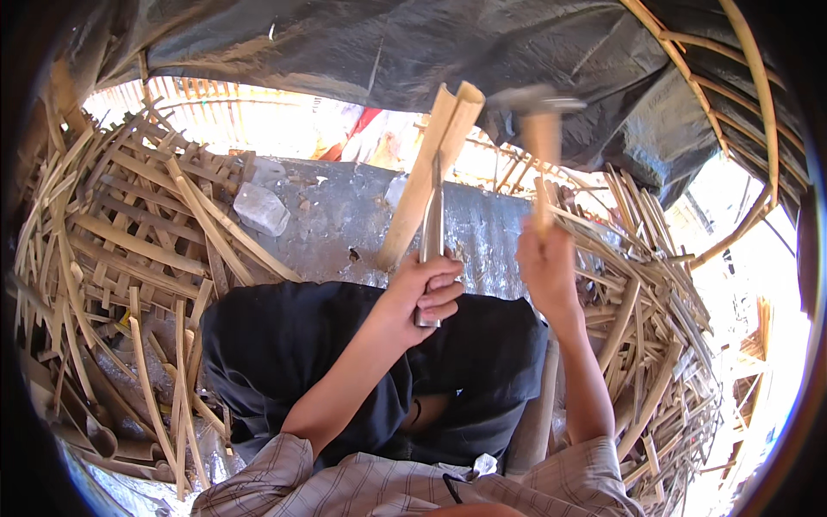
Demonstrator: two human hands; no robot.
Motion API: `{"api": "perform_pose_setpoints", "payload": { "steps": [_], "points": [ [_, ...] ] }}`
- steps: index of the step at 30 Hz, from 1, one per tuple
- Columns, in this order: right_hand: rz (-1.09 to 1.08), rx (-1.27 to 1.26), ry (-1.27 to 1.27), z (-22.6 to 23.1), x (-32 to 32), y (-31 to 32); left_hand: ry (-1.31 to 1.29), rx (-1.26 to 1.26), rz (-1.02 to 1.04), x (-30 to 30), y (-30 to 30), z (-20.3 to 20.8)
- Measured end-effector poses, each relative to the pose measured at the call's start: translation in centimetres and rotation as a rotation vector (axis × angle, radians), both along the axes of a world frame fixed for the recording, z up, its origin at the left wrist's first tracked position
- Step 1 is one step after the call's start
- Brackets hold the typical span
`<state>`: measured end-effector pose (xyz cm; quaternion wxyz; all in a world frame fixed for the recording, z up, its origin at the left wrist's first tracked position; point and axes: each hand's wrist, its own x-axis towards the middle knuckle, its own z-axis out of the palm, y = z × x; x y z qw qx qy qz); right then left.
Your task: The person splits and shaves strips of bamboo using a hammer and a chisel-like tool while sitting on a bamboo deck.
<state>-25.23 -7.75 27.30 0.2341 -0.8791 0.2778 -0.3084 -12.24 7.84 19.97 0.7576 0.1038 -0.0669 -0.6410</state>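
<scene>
My left hand (424, 295) is closed round the lower part of a long, narrow metal blade (432, 215), whose shiny end sticks out below the fist. The blade points away from me, and its tip lies against the split in a piece of bamboo (413, 207). This pale bamboo leans up from the ground just beyond my knees, with its curved, hollow end at the top. Off to the right, my right hand (548, 258) grips the wooden handle of a hammer (542, 146) held upright. Motion blurs the hammer's head, which is level with the bamboo's upper end.
Woven bamboo strips (146, 220) and loose slats lie on the left. A big heap of split bamboo (655, 345) fills the right side. A whitish block (262, 209) sits on the grey sheet (323, 220) ahead. Black plastic sheeting (301, 52) hangs beyond.
</scene>
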Motion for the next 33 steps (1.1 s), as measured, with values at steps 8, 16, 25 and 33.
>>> {"api": "perform_pose_setpoints", "payload": {
  "steps": [8,16,25,33],
  "points": [
    [0.085,0.191,-0.08,1.3,-0.7,1.8,-0.009,-0.009,0.043,1.0,0.8,-0.3],
    [0.22,-0.081,0.298,1.6,-0.2,2.2,-0.018,0.031,0.019,0.7,0.4,-0.7],
    [0.045,0.306,0.022,0.7,-0.3,3.0,0.011,-0.057,-0.009,0.7,0.3,-0.5],
    [0.051,0.226,-0.085,1.7,-1.2,2.0,-0.03,-0.008,0.029,1.0,0.7,-0.2]
  ]
}}
